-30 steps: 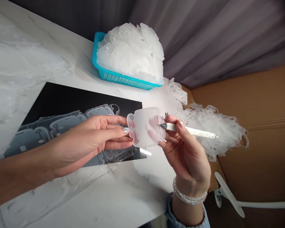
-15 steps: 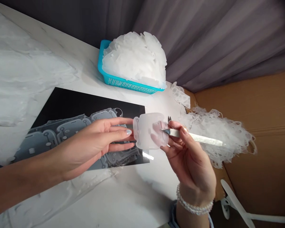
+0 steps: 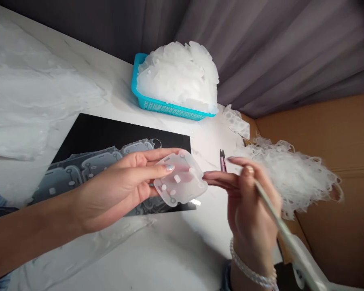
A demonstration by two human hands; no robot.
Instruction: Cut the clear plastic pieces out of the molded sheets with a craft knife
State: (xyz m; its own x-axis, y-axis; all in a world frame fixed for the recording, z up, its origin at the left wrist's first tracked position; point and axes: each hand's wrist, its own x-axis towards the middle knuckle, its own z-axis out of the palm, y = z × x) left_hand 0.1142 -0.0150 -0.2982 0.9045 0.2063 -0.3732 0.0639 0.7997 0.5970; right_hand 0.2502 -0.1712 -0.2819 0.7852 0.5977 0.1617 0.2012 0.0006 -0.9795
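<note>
From the head camera, the left hand grasps a translucent plastic piece by its left side, thumb on top and fingers mostly hidden underneath, some showing hazily through it. The piece hangs above the bench, across the right edge of a black mat. Its flat face is turned up to the camera; it sits askew, one corner toward the bench's far edge and one toward the near edge. Being nearly as wide as tall, its long axis is hard to make out.

The right hand grips a slim pale tool behind the thumb, its shaft slanting down to the right; motion blurs it, and its lower end merges with a white object behind. Other fingertips meet the piece's right corner, though I cannot tell whether they press on it.

The left forearm hides part of a clear sheet of shapes on the mat. A dark-tipped implement shows only its pointed end. Toward the bench's far edge stands a blue basket, heaped with overlapping white pieces; by the right edge, scraps tangle against cardboard.
</note>
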